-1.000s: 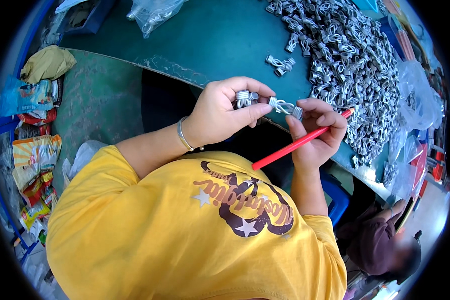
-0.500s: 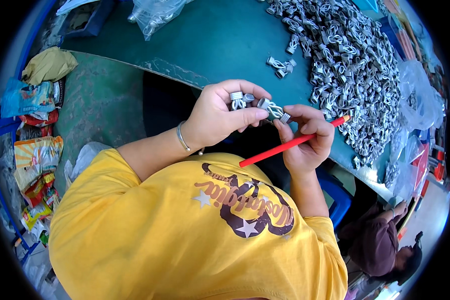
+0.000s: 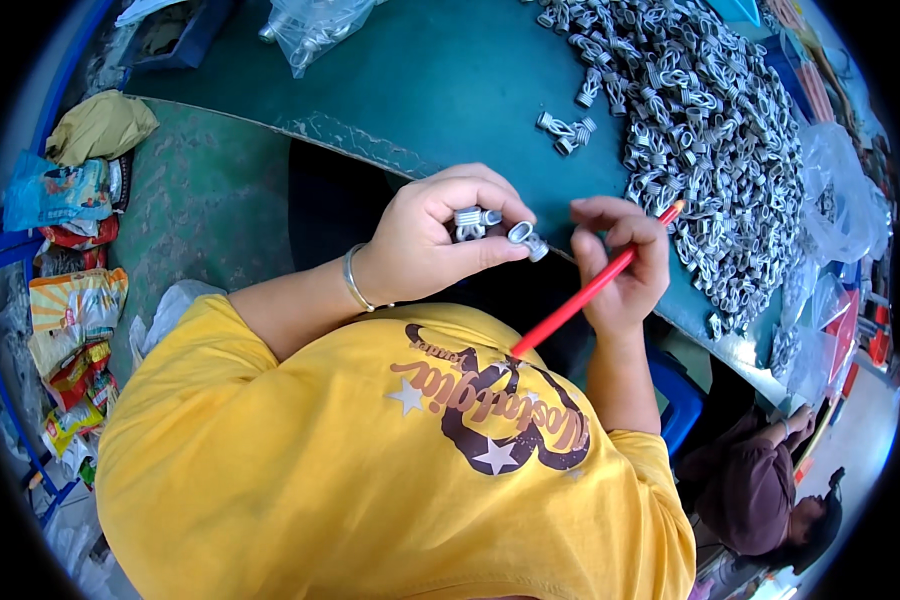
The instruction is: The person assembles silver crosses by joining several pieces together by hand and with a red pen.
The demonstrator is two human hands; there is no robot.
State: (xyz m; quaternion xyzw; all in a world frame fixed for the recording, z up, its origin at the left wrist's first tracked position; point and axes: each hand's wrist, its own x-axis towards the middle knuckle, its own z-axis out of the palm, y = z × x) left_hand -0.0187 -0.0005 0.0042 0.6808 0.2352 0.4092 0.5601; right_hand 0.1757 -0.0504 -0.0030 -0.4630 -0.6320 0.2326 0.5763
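My left hand is closed round small grey metal parts. One metal part with a ring-shaped end pokes out between thumb and forefinger, and another ribbed metal part sits inside the curled fingers. My right hand grips a red pencil that slants from near my shirt up past the knuckles. The right thumb and forefinger are apart from the part in my left hand. Past my right hand, a big heap of similar looped metal parts covers the right side of the green table.
A few loose metal parts lie left of the heap. A clear plastic bag and a blue bin are at the far left. Colourful packets hang at left. Another person is at the lower right.
My right fingers have come off the metal part and drawn slightly right. The red pencil has tilted more steeply. The part in my left hand has turned, its ring end more visible.
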